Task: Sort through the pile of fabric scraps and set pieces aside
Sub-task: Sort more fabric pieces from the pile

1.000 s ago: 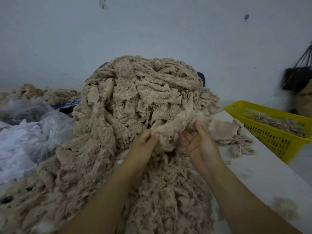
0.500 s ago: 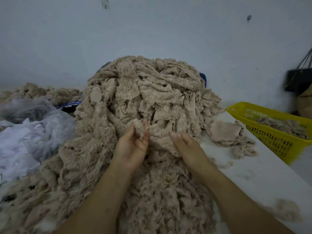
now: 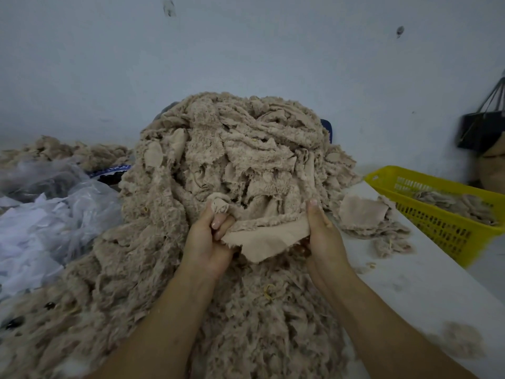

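At the near side of the worktop [image 3: 410,291], right in front of the big pile of fabric scraps [image 3: 232,149], I hold one scrap [image 3: 262,242] between both hands. My left hand [image 3: 210,239] grips one bunched-up end, with my fingers curled round it. My right hand [image 3: 323,231] grips the other end.

The scrap looks soft, floppy and very light. One side is fuzzy and the other side is smooth. I think it will not break or slip, but it may be tangled with other bits in the pile. The ends are the best place to hold it, so it hangs free and I can lift it up and away. Bits of fluff may fall off.

Toward the right edge there is bare worktop, so I have room to move that way. A small heap of scraps [image 3: 366,217] lies just beside the pile there. A yellow basket [image 3: 442,233] with some scraps in it sits by the right edge. The left side is crowded with plastic bags [image 3: 54,214], so I would not go that way.
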`<move>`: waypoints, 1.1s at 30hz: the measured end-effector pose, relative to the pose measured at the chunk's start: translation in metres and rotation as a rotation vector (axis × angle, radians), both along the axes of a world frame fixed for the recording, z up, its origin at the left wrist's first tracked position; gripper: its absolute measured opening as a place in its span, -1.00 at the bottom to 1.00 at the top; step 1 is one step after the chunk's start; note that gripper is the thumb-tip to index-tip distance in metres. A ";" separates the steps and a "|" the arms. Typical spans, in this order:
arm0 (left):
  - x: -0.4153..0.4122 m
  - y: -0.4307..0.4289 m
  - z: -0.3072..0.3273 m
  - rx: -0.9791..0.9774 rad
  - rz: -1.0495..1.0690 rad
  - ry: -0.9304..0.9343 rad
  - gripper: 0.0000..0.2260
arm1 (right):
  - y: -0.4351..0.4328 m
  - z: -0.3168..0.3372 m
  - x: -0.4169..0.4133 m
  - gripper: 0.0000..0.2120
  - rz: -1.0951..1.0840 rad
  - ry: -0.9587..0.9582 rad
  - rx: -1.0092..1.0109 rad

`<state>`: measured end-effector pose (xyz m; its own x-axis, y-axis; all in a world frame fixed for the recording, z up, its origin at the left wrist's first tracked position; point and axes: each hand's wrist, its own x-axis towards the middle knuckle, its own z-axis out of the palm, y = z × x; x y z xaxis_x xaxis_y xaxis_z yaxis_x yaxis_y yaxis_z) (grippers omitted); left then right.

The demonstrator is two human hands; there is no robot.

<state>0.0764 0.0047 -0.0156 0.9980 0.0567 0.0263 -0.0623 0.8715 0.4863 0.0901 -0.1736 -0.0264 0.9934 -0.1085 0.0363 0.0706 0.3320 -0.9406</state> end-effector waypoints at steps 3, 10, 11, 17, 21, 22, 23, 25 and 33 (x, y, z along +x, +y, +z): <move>-0.002 0.001 0.001 0.009 0.004 0.010 -0.68 | 0.001 -0.001 0.001 -0.62 0.017 0.009 0.035; -0.005 0.002 0.004 0.071 0.027 0.053 -0.64 | -0.005 0.003 -0.002 -0.64 0.012 0.024 0.001; -0.006 0.003 0.005 0.125 0.012 0.056 -0.65 | -0.006 0.003 -0.003 -0.65 0.014 -0.019 -0.026; -0.013 -0.017 0.006 0.673 0.054 0.063 -0.82 | 0.004 0.002 -0.014 -0.45 0.045 -0.237 -0.257; -0.021 -0.025 0.004 1.046 0.034 -0.106 -0.75 | 0.001 0.008 -0.015 -0.28 0.012 -0.204 -0.179; -0.023 -0.025 0.002 1.151 0.001 -0.144 -0.71 | 0.000 0.010 -0.016 -0.23 -0.002 -0.194 -0.164; -0.024 -0.027 0.001 1.232 -0.021 -0.162 -0.66 | -0.001 0.011 -0.015 -0.18 -0.011 -0.177 -0.149; -0.026 -0.031 0.000 1.332 0.006 -0.175 -0.52 | -0.002 0.013 -0.016 -0.22 -0.011 -0.173 -0.140; -0.016 -0.018 0.008 0.722 0.171 0.022 -0.70 | 0.008 -0.002 -0.021 -0.69 0.442 -0.219 -0.497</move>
